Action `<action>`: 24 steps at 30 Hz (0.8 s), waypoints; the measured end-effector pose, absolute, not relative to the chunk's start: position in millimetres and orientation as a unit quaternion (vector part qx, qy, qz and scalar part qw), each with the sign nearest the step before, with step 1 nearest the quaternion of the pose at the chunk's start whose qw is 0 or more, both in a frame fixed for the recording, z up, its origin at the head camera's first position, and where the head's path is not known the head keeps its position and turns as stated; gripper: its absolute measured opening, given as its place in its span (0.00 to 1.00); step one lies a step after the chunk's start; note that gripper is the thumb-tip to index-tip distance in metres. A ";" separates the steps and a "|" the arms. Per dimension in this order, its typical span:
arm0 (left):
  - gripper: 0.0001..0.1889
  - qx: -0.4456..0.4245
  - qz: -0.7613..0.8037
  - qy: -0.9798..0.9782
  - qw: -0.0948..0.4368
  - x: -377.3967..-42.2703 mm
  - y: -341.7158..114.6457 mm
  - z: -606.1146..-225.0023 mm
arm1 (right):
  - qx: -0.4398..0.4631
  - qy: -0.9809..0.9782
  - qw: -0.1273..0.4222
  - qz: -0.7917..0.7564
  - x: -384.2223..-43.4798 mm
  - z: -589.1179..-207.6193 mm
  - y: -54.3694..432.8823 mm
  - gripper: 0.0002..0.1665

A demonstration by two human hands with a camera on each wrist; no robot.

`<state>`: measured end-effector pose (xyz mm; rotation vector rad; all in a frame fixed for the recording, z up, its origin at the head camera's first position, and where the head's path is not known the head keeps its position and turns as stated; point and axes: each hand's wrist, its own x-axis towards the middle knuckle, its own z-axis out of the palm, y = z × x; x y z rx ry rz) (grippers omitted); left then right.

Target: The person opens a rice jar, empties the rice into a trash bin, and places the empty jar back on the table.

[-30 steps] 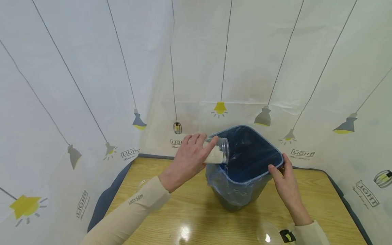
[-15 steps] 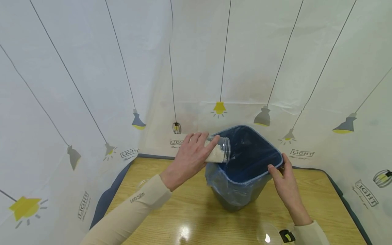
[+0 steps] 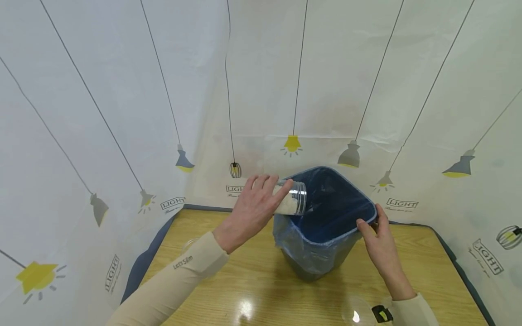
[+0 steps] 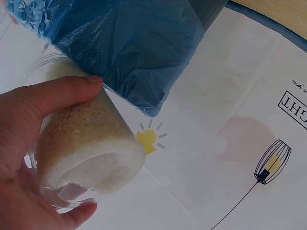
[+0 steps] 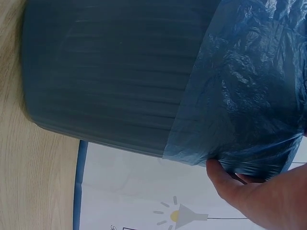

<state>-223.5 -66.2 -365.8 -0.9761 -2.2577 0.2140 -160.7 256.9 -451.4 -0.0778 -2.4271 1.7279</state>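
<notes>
My left hand [image 3: 253, 213] grips a clear jar [image 3: 290, 203] tipped on its side, its mouth over the left rim of a blue-grey trash bin. Pale, fine grains lie inside the jar; the left wrist view shows a whitish-tan mass [image 4: 86, 127] near its base, with the thumb across its side. The trash bin [image 3: 299, 268] stands tilted on the table, lined with a thin blue plastic bag [image 3: 316, 254] folded over its rim. At the bin's right corner my right hand [image 3: 383, 253] holds the rim and bag, thumb outside; the other fingers are partly hidden.
A clear round lid-like disc [image 3: 355, 312] lies on the wooden table [image 3: 244, 285] near the right sleeve, beside a small black item [image 3: 382, 313]. Another clear round thing [image 3: 190, 243] sits partly behind the left forearm. A lamp-printed sheet [image 3: 261, 90] surrounds the table.
The jar has risen very slightly and shifted a little right. Clear streaks or bits seen below its mouth a second ago no longer show. The right hand and bin stay put.
</notes>
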 end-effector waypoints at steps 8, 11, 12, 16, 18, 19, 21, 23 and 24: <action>0.41 -0.376 0.081 -0.863 0.328 -222.4 -67.9 -364.5 | -0.024 -0.813 0.069 0.578 -160.9 -449.9 255.8 0.51; 0.40 -0.376 0.076 -0.864 0.326 -222.2 -67.5 -363.8 | -0.023 -0.812 0.068 0.579 -161.3 -450.4 255.8 0.51; 0.40 -0.378 0.072 -0.864 0.324 -222.2 -67.3 -363.6 | -0.022 -0.812 0.068 0.579 -161.3 -450.6 255.8 0.51; 0.39 -0.378 0.067 -0.866 0.320 -222.0 -66.9 -363.3 | -0.021 -0.810 0.067 0.582 -162.0 -451.8 256.0 0.51; 0.39 -0.377 0.067 -0.867 0.318 -221.9 -67.0 -363.3 | -0.021 -0.810 0.067 0.582 -162.1 -452.1 256.1 0.51; 0.39 -0.377 0.067 -0.868 0.317 -221.9 -67.1 -363.4 | -0.021 -0.810 0.068 0.582 -162.2 -452.2 256.1 0.51; 0.40 -0.378 0.065 -0.869 0.313 -221.8 -67.6 -363.7 | -0.022 -0.809 0.069 0.583 -162.3 -452.1 256.0 0.51; 0.41 -0.379 0.064 -0.869 0.311 -221.8 -68.1 -364.0 | -0.023 -0.809 0.068 0.584 -162.2 -452.1 255.9 0.51; 0.42 -0.379 0.063 -0.870 0.310 -221.7 -68.3 -364.2 | -0.023 -0.808 0.068 0.584 -162.2 -452.0 255.7 0.51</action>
